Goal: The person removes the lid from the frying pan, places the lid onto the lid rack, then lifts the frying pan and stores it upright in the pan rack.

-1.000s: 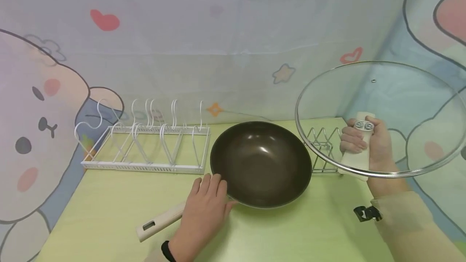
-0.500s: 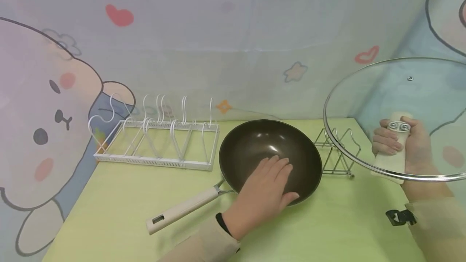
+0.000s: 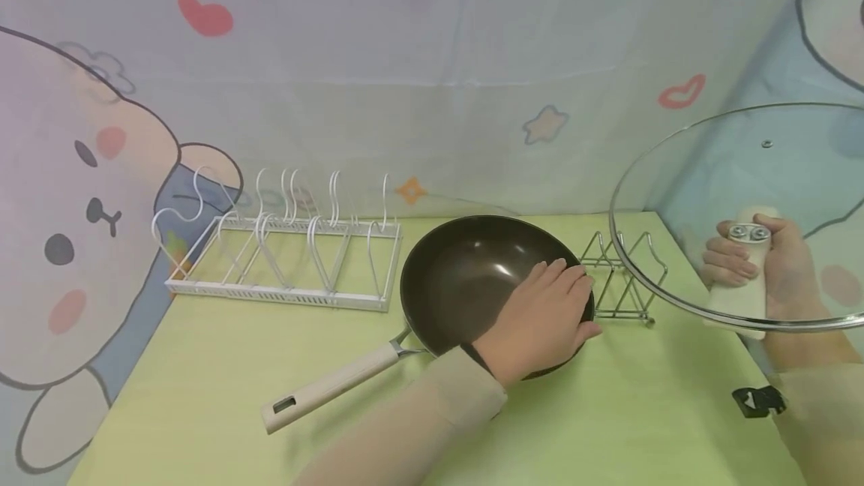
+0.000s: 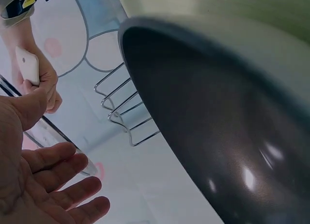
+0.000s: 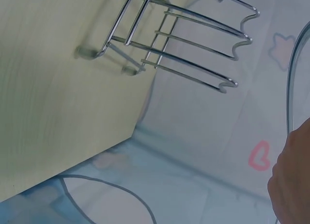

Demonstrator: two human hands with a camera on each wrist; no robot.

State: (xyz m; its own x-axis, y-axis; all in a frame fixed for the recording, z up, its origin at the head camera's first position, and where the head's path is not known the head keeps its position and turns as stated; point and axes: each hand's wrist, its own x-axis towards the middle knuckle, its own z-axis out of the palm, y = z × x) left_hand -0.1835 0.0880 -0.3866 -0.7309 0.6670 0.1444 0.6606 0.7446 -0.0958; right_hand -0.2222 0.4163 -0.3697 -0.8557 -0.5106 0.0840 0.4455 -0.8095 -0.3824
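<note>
A deep dark-brown frying pan [image 3: 448,276] stands on the table, its cream handle [image 3: 331,387] pointing to the near left. My left hand [image 3: 536,321] hovers over the pan's right side, fingers extended toward the metal rack. In the left wrist view, that hand's palm [image 4: 24,180] faces the camera, fingers slightly bent and holding nothing. On the right, my right hand [image 3: 786,268] grips the cream upright handle [image 3: 736,295] of a large glass lid [image 3: 715,163]. The lid is raised and its right part runs out of the head view.
A white wire rack [image 3: 283,295] with curved dividers stands left of the pan. Behind the pan's right edge is a small metal rack [image 3: 624,313], also large in the right wrist view. The pale green table [image 3: 202,366] meets a printed cloth backdrop [image 3: 364,36].
My left hand has left the pan's handle side and swept right across the pan to its right rim. The right hand, still holding the lid, has shifted right in the view.
</note>
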